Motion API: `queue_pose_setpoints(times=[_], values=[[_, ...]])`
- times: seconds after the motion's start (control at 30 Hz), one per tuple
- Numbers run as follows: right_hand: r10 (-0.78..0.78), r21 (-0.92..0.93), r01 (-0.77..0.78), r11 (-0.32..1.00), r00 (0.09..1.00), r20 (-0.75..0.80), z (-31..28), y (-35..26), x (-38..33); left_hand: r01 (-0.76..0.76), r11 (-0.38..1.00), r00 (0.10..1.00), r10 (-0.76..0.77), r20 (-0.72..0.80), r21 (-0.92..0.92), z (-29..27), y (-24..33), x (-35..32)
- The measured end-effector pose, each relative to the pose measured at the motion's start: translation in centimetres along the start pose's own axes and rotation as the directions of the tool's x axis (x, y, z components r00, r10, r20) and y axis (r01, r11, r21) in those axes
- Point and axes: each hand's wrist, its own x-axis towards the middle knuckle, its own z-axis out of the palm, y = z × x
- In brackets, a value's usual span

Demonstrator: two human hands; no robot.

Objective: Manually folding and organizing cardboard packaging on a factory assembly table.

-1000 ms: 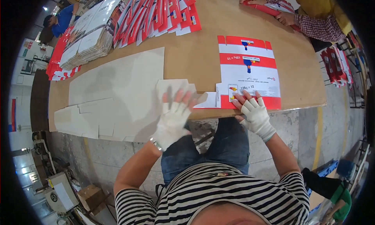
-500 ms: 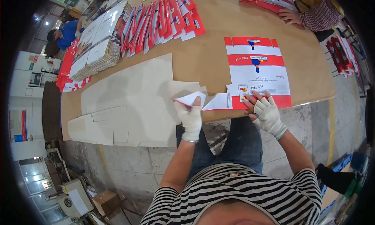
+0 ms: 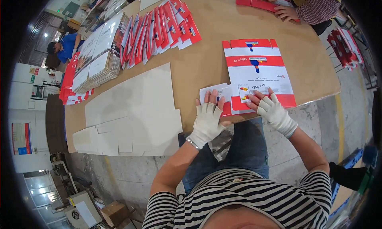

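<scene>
A flat, unfolded red and white printed carton [image 3: 258, 76] lies in front of me at the table's near edge. My left hand [image 3: 209, 119], in a white fingerless glove, rests spread on the carton's left side flap [image 3: 217, 91]. That flap lies flat with its printed face up. My right hand [image 3: 273, 111], gloved the same way, lies with its fingers stretched over the carton's lower right part, by the red band. Neither hand grips anything. To the left of my left hand, several blank grey-white carton sheets [image 3: 135, 113] lie overlapped.
Folded red and white cartons [image 3: 159, 30] fan out at the back left, beside a strapped stack of flat cartons [image 3: 97, 56]. Across the brown table [image 3: 207, 50], another person's hands [image 3: 282, 8] press red cartons. A person in blue [image 3: 67, 46] is at far left.
The side flap, lifted and bent in my left hand before, now lies flat. My left hand has moved right and opened onto it. The other person's hands have shifted slightly on their cartons.
</scene>
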Motion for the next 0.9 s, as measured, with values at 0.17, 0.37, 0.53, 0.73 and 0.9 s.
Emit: queue_pose_setpoints(times=[0.17,0.37,0.53,0.73,0.9], values=[[-0.004,-0.015,0.005,1.0,1.0,0.026,0.3,-0.7,0.0,0.112,0.974,0.993,-0.115,0.006,0.199,0.9,0.4,0.5],[0.005,-0.03,-0.007,1.0,0.998,-0.059,1.3,-1.0,-0.1,0.153,0.958,0.984,-0.171,0.054,0.243,0.7,0.6,1.1],[-0.057,0.068,0.06,0.996,0.997,-0.05,1.6,-0.5,0.0,0.072,0.981,0.991,-0.091,0.099,0.182,-0.1,-0.4,1.5],[-0.106,0.11,0.107,0.988,0.994,-0.012,1.6,0.1,0.0,0.079,0.989,0.992,-0.09,0.084,0.125,-0.1,-0.3,1.5],[-0.125,0.097,0.126,0.987,0.992,-0.017,1.5,0.7,-0.1,0.144,0.986,0.983,-0.152,0.101,0.088,0.6,-0.4,3.0]])
